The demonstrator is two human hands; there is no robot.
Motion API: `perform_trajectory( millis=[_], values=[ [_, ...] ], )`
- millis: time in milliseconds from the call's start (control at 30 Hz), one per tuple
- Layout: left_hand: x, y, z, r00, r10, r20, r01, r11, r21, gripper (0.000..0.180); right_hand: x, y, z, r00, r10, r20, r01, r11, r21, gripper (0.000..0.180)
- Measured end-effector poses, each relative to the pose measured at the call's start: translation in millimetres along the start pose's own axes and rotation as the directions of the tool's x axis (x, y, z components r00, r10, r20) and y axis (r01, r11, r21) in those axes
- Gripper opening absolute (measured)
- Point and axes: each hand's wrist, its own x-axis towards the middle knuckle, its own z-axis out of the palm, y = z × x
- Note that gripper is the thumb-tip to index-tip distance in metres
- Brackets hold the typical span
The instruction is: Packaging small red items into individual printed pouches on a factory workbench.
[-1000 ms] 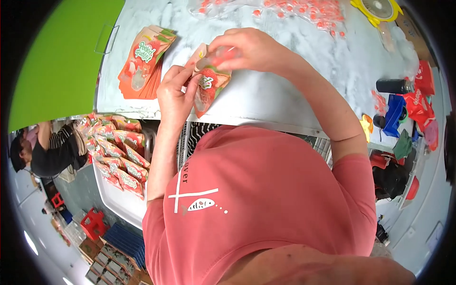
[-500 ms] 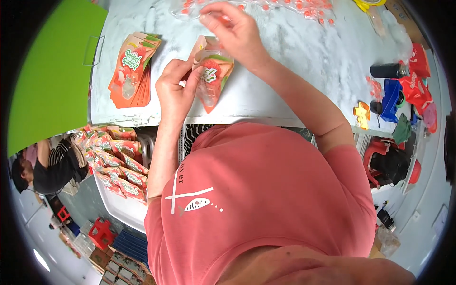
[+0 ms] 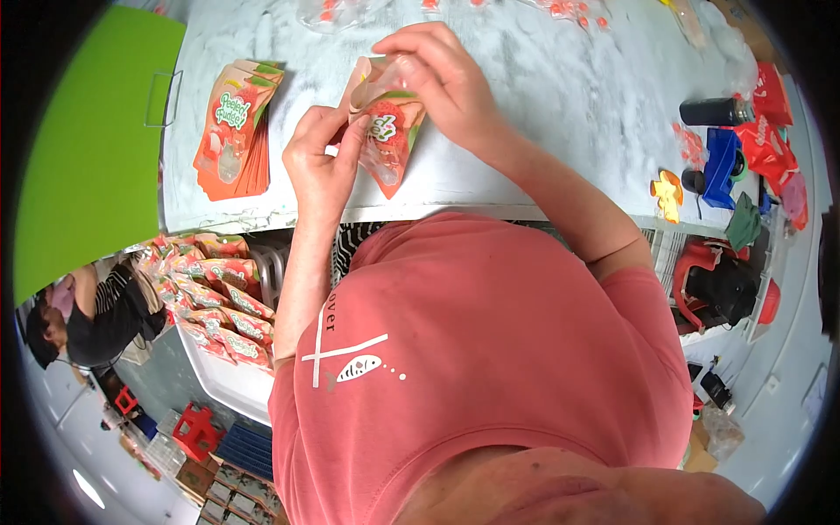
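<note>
A red and tan printed pouch (image 3: 394, 140) is held upright-ended over the table, its mouth spread apart at the far end. My left hand (image 3: 319, 153) grips its left side, thumb on the front and fingers behind. At the mouth, my right hand (image 3: 451, 92) has its fingertips closed on a clear plastic packet (image 3: 382, 83), which lies partly inside the opening. The contents of that packet are hidden. To the left lies a fanned stack of flat matching pouches (image 3: 229, 136).
Clear packets with red pieces (image 3: 577, 10) lie along the far edge. On the right stand a black bottle (image 3: 713, 111), a blue tape dispenser (image 3: 722, 166) and red packages (image 3: 770, 92). Plump pouches (image 3: 227, 297) fill a white tray (image 3: 219, 385) at lower left. Another person (image 3: 105, 315) is beyond it.
My right hand has come down from above the far side of the pouch to its mouth, bringing the clear packet into the opening. My left hand keeps its grip on the pouch.
</note>
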Motion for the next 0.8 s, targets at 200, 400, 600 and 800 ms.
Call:
perform_trajectory(
  millis=[200, 400, 600, 800],
  values=[
    [-10, 2, 2, 0.998, 0.058, -0.006, -0.059, 0.998, -0.008, 0.017, -9, -4, -9, 0.994, 0.107, 0.017, -0.108, 0.989, 0.098, 0.014],
    [-24, -19, -30, 0.986, -0.008, -0.168, -0.009, 0.995, -0.103, 0.018, -12, 8, -41, 0.978, 0.079, -0.192, -0.056, 0.991, 0.120, 0.013],
    [-26, -16, -24, 0.979, 0.053, -0.199, -0.050, 0.999, 0.020, 0.021, -36, -10, -28, 0.994, 0.086, -0.065, -0.087, 0.996, -0.017, 0.020],
    [-32, -12, -7, 0.979, 0.062, -0.195, -0.064, 0.998, 0.001, 0.021, -17, -46, -5, 0.939, -0.296, 0.174, 0.340, 0.878, -0.336, 0.035]
  ],
)
